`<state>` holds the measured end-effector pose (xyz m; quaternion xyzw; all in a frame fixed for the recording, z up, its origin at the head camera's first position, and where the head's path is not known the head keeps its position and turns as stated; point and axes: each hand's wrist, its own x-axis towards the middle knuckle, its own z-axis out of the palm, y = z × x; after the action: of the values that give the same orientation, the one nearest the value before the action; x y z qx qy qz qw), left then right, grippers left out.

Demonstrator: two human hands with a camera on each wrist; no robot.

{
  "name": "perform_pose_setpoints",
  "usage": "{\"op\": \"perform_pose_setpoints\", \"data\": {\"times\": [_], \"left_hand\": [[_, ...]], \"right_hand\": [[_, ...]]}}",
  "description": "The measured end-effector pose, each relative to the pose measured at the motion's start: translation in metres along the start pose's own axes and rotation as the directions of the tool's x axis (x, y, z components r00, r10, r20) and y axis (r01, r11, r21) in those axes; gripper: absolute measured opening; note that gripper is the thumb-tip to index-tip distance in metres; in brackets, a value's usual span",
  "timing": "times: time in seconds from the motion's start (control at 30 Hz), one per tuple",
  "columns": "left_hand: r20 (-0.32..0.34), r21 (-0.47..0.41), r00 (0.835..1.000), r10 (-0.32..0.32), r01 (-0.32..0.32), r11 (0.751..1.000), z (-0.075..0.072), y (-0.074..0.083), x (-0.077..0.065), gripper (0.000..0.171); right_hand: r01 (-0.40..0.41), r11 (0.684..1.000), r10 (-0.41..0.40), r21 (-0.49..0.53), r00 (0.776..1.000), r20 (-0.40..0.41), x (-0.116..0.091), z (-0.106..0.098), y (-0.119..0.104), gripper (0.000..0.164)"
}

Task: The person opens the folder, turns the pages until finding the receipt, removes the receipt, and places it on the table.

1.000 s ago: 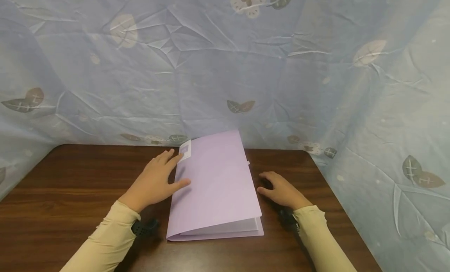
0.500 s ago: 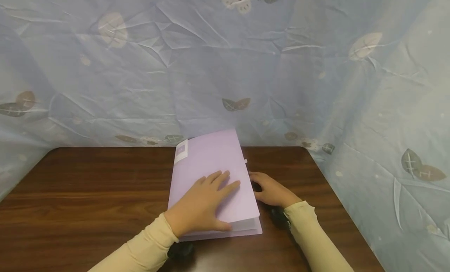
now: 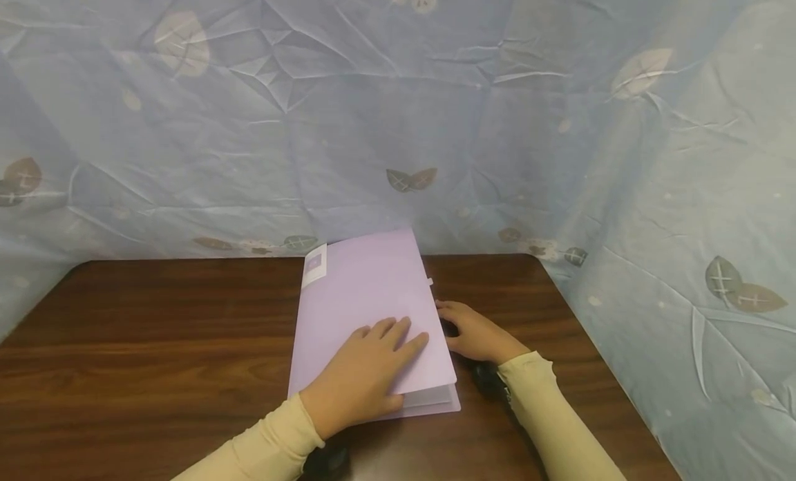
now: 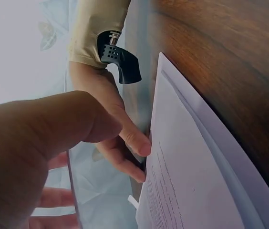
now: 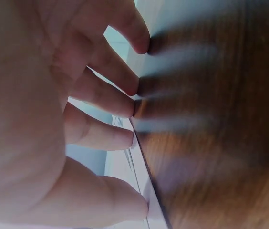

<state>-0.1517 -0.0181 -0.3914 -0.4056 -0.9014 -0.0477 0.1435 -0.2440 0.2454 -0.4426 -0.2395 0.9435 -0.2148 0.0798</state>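
Observation:
A lavender folder (image 3: 367,280) lies on the table, its front cover raised a little above the sheets inside. My left hand (image 3: 367,377) rests on the cover near its lower right corner, fingers spread. Its thumb is at the near edge of the cover. Under the cover, the left wrist view reveals a printed page (image 4: 172,191). Beside the folder's right edge, my right hand (image 3: 479,332) has loosely bent fingers. In the right wrist view, its fingertips (image 5: 137,86) are down at the tabletop and its thumb reaches the folder's edge.
The folder stands on a dark wood-grain table (image 3: 155,343). A patterned pale blue cloth (image 3: 348,135) hangs behind and along the sides. A small white tab (image 3: 430,281) sticks out from the folder's right edge. Black wrist mounts (image 3: 488,379) hang under the forearms.
My left hand has moved right from the folder's left edge onto its cover, then slightly nearer me. My right hand has come in to the folder's right edge.

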Motion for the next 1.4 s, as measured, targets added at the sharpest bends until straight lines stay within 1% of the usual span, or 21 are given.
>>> {"op": "perform_pose_setpoints", "data": {"times": [0.1,0.2,0.27,0.33,0.43,0.5,0.57,0.67,0.73,0.83,0.93,1.07,1.23,1.4], "left_hand": [[-0.005,0.018,1.000,0.022,-0.022,1.000,0.001,0.001,0.003,0.079],[0.000,0.031,0.999,0.048,-0.048,0.998,0.001,0.005,0.009,0.080],[0.006,0.021,0.998,0.066,-0.066,0.998,0.000,0.007,0.015,0.083],[0.017,-0.004,0.997,0.070,-0.070,0.998,-0.002,0.009,0.022,0.086],[0.050,-0.038,0.997,0.051,-0.049,0.998,-0.003,0.010,0.031,0.098],[0.081,-0.033,0.996,0.021,-0.018,0.999,-0.002,0.010,0.033,0.106],[0.118,-0.022,0.993,-0.029,0.032,0.999,-0.001,0.011,0.030,0.114],[0.160,-0.006,0.980,-0.121,0.124,0.992,0.000,0.011,0.020,0.120],[0.172,-0.009,0.968,-0.183,0.187,0.982,-0.001,0.010,0.011,0.119],[0.163,-0.019,0.958,-0.234,0.241,0.970,-0.003,0.008,-0.001,0.110],[0.146,-0.033,0.959,-0.244,0.251,0.967,-0.005,0.005,-0.008,0.101],[0.119,-0.033,0.967,-0.225,0.230,0.973,-0.003,0.003,-0.011,0.093],[0.072,-0.024,0.976,-0.206,0.208,0.978,-0.004,0.001,-0.011,0.091],[0.048,-0.061,0.977,-0.209,0.212,0.975,-0.010,-0.001,-0.013,0.089]], "right_hand": [[-0.012,1.000,0.012,0.011,1.000,-0.004,-0.001,0.000,0.000,0.055],[-0.017,1.000,0.017,0.020,1.000,-0.007,-0.003,-0.001,-0.001,0.053],[-0.014,1.000,0.015,0.024,1.000,-0.008,-0.004,-0.001,-0.001,0.051],[0.002,1.000,-0.002,0.026,1.000,-0.012,-0.004,-0.001,-0.001,0.048],[0.034,0.999,-0.033,0.031,0.999,-0.017,-0.002,0.002,0.001,0.048],[0.050,0.998,-0.050,0.037,0.999,-0.016,0.000,0.004,0.001,0.047],[0.048,0.998,-0.048,0.039,0.999,-0.015,0.001,0.006,0.000,0.047],[0.032,0.999,-0.032,0.029,0.999,-0.010,0.004,0.008,-0.002,0.047],[0.018,1.000,-0.018,0.009,1.000,-0.011,0.005,0.009,-0.003,0.047],[-0.003,1.000,0.003,-0.005,1.000,-0.014,0.006,0.008,-0.005,0.049],[-0.016,1.000,0.016,-0.006,1.000,-0.018,0.006,0.006,-0.006,0.049],[-0.027,1.000,0.027,0.002,0.999,-0.017,0.005,0.004,-0.006,0.049],[-0.039,0.999,0.039,0.008,0.999,-0.022,0.004,0.004,-0.005,0.054],[-0.048,0.999,0.048,-0.008,0.998,-0.031,0.003,0.003,-0.004,0.058]]}}
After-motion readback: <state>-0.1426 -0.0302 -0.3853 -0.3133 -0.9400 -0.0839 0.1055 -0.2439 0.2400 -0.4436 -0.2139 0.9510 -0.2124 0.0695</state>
